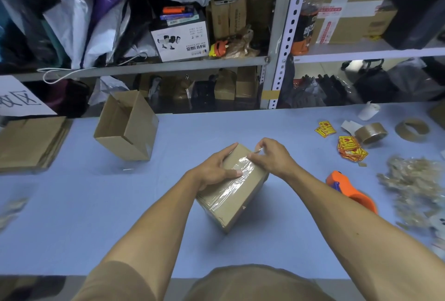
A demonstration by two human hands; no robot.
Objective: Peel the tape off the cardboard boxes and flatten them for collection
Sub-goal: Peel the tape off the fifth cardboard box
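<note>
A pale blue desk (72, 216) fills the lower frame, with cluttered grey metal shelving (272, 36) behind it. At centre sits a sealed brown cardboard box (237, 201) wrapped in clear tape (240, 168). The left hand (218, 168) lies flat on its top, fingers straight. The right hand (269, 155) pinches a tape end at the box's far edge. An open brown box (126, 127) stands at left; tape rolls (370, 132) lie at right.

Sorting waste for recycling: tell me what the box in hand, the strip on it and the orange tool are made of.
Box: matte brown cardboard, with creased edges.
Tape strip: clear glossy plastic film, glaring and wrinkled where the right hand pinches its end.
Orange tool: smooth, probably moulded plastic.
</note>
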